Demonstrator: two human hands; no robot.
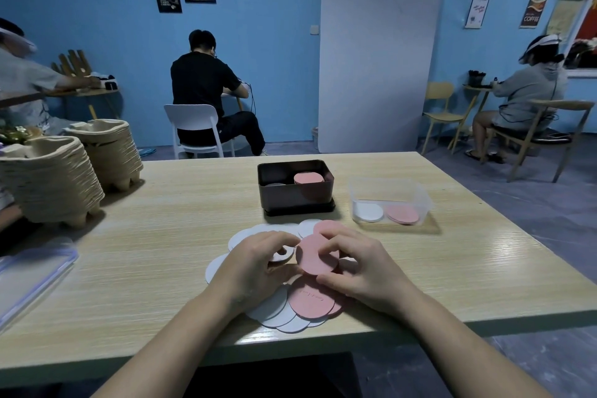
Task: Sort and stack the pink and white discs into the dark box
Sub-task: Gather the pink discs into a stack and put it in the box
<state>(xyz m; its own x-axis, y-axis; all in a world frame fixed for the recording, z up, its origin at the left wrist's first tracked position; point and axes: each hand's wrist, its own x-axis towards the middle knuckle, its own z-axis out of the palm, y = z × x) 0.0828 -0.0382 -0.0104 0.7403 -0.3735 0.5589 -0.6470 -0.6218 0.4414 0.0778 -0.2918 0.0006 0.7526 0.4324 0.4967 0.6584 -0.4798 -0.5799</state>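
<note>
Loose white discs and pink discs lie spread on the wooden table in front of me. My left hand holds a small stack of white discs between curled fingers and thumb. Beside it, my right hand pinches a stack of pink discs just above the pile. Behind the pile stands the dark box, with a pink stack on its right side and a dim pale disc low on its left.
A clear plastic tub right of the dark box holds white and pink discs. Stacks of paper pulp trays fill the table's left. A clear zip bag lies at the left edge. People sit at other tables behind.
</note>
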